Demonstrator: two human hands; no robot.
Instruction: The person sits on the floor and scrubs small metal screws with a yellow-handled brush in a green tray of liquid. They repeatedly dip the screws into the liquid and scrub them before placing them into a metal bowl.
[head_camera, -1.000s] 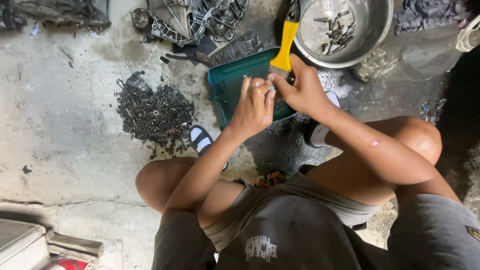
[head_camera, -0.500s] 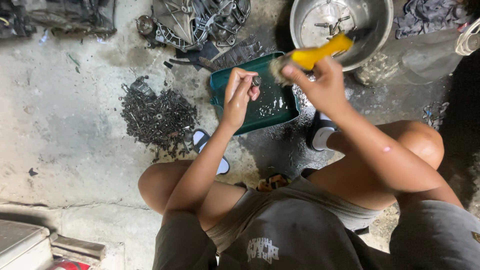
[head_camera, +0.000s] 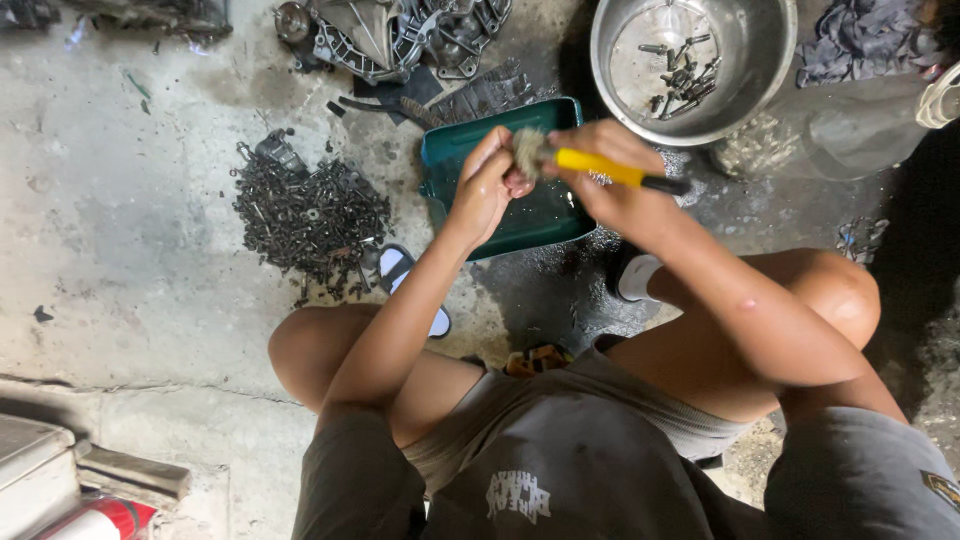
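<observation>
**Scrubbing small parts over the green tray, a large heap left to go**

The left hand is curled shut around a small dark part that is mostly hidden inside the fingers, held just above the dark green rectangular plastic tray. The right hand is clamped on the yellow-handled brush with a black end and grey bristles, whose bristle head presses against the left hand's fingertips, right where the part sits. What kind of part it is cannot be told, since the fingers cover it.

As a judgement of progress: the round shiny steel basin beyond the tray holds only a scatter of bolts and small pieces on its bottom, while the heap of dark, greasy bolts and nuts on the concrete floor to the left is much larger. If the basin takes the brushed pieces, most of the work seems to lie ahead.

Around the person, a grey cast metal engine housing lies at the top, with dark cloth at the upper right and a clear plastic container beside the basin. The floor near the tray looks wet and stained. The person squats with both knees wide, a white and dark sandal lying between the heap and the tray. Nothing blocks the way from the hands to the tray or basin; the heap lies near the left hand.
</observation>
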